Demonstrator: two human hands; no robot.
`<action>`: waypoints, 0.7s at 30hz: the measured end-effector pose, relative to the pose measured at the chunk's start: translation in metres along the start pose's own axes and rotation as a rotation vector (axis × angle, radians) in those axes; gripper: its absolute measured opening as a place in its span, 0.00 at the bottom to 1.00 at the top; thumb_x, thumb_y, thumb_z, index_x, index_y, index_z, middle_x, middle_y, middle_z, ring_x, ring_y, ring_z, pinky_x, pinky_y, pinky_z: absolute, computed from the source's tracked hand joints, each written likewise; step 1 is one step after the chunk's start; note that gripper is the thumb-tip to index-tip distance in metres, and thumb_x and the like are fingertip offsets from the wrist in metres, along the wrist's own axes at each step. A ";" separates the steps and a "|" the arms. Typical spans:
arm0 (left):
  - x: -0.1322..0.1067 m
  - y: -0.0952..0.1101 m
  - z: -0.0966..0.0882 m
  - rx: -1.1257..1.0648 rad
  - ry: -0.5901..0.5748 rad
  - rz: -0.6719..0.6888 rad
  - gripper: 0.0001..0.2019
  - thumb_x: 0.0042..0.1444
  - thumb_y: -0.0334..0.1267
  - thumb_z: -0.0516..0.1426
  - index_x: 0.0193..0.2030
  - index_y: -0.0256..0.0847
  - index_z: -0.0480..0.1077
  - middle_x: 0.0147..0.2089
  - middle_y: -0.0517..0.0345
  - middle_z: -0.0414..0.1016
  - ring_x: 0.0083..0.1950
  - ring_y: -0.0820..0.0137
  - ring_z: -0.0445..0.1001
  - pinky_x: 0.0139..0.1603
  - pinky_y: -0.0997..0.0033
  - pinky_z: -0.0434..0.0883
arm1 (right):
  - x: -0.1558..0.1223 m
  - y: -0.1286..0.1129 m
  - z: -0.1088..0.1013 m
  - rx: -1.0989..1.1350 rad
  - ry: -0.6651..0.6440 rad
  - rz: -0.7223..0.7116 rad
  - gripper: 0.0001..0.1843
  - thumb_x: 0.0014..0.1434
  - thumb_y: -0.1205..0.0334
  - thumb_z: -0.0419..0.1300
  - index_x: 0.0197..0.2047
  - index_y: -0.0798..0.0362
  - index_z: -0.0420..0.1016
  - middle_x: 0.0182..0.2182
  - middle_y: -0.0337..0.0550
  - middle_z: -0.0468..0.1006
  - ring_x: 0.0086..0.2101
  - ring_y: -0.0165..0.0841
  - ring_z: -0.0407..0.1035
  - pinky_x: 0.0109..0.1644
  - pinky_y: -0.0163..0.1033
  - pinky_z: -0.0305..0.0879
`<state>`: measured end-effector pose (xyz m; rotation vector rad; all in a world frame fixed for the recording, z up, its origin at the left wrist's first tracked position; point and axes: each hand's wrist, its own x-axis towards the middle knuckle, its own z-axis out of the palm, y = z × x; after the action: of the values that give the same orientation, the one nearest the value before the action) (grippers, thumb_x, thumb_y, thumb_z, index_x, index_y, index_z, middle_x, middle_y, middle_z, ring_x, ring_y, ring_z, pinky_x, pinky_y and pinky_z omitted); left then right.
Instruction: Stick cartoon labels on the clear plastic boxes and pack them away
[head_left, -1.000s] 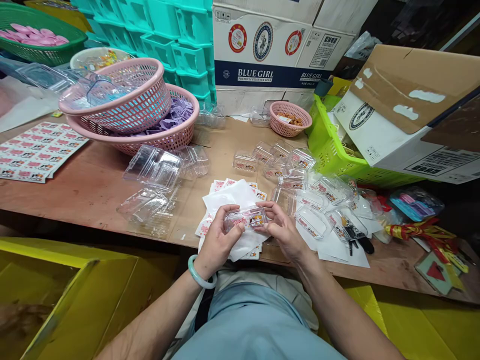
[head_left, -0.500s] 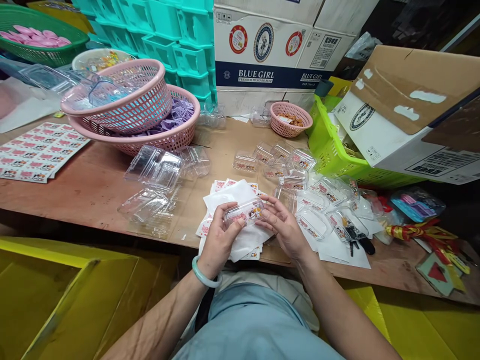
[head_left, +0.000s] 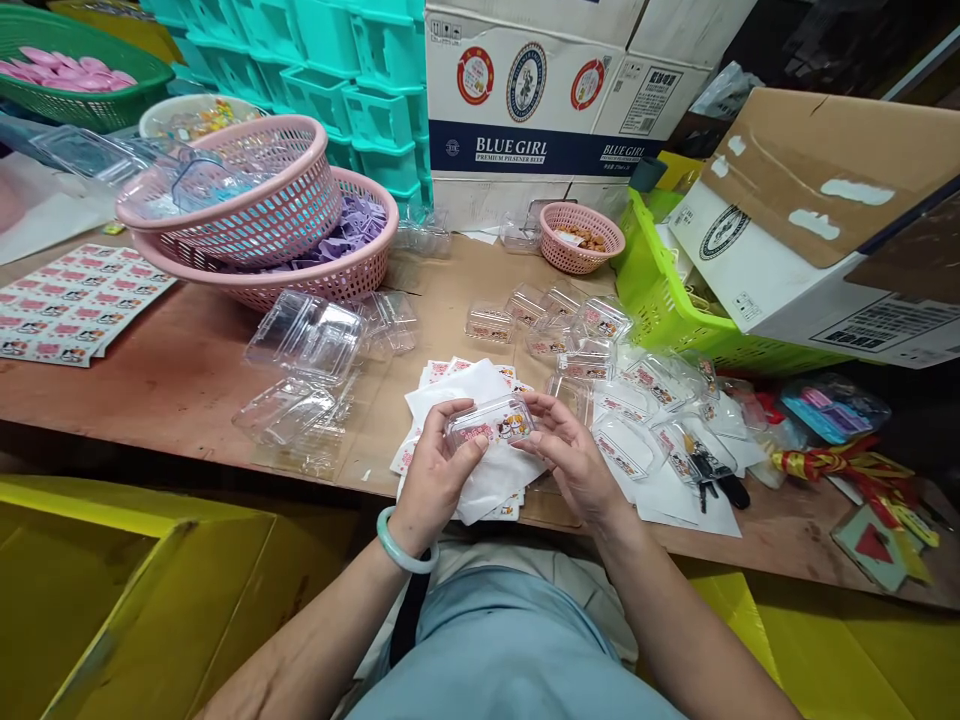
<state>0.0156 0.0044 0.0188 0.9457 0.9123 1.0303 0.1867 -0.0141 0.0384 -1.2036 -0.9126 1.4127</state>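
Between my two hands is a clear plastic box [head_left: 491,424] with a cartoon cat and pink lettering on a sticker. My left hand [head_left: 439,465] is closed on its left end, thumb across the front. At the other end, my right hand [head_left: 574,455] grips the right edge with thumb and fingers. Below the box lies white backing paper [head_left: 487,490] on top of sticker sheets [head_left: 405,455]. Right of my hands, several clear boxes with the same stickers [head_left: 585,360] lie on the cardboard. Unlabelled clear boxes [head_left: 307,335] are stacked to the left.
Pink baskets [head_left: 300,285], one holding purple pieces, stand at the left beside more sticker sheets [head_left: 82,300]. A small pink basket [head_left: 581,240], a green crate [head_left: 660,290] and a tilted carton [head_left: 810,230] are at the right. Keys [head_left: 709,475] lie near the front edge.
My right fingers have shifted slightly along the box's right edge, and the cat on the sticker shows more fully. The box stays in both hands.
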 end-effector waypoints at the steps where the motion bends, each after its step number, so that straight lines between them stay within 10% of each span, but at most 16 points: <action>1: -0.001 0.001 0.000 0.015 -0.001 0.002 0.21 0.55 0.42 0.61 0.53 0.43 0.61 0.50 0.53 0.72 0.48 0.67 0.72 0.50 0.67 0.69 | 0.000 0.000 0.000 -0.004 0.010 -0.002 0.21 0.50 0.60 0.64 0.49 0.46 0.71 0.50 0.41 0.72 0.46 0.35 0.69 0.50 0.40 0.68; 14: -0.003 -0.010 0.018 0.034 0.065 0.122 0.21 0.57 0.43 0.59 0.54 0.43 0.59 0.53 0.52 0.69 0.54 0.65 0.70 0.56 0.64 0.67 | 0.012 0.015 -0.003 -0.001 0.056 -0.085 0.19 0.52 0.57 0.66 0.47 0.47 0.72 0.46 0.41 0.76 0.43 0.33 0.71 0.48 0.38 0.69; 21: 0.001 -0.022 0.034 0.001 0.183 0.248 0.25 0.58 0.42 0.59 0.59 0.46 0.55 0.61 0.49 0.61 0.62 0.64 0.65 0.63 0.61 0.64 | 0.007 0.021 0.009 -0.459 0.435 -0.508 0.15 0.56 0.60 0.65 0.47 0.49 0.74 0.45 0.44 0.73 0.47 0.35 0.69 0.55 0.44 0.67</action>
<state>0.0529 -0.0065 0.0090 0.9944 0.9618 1.3446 0.1734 -0.0110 0.0189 -1.4108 -1.1548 0.5196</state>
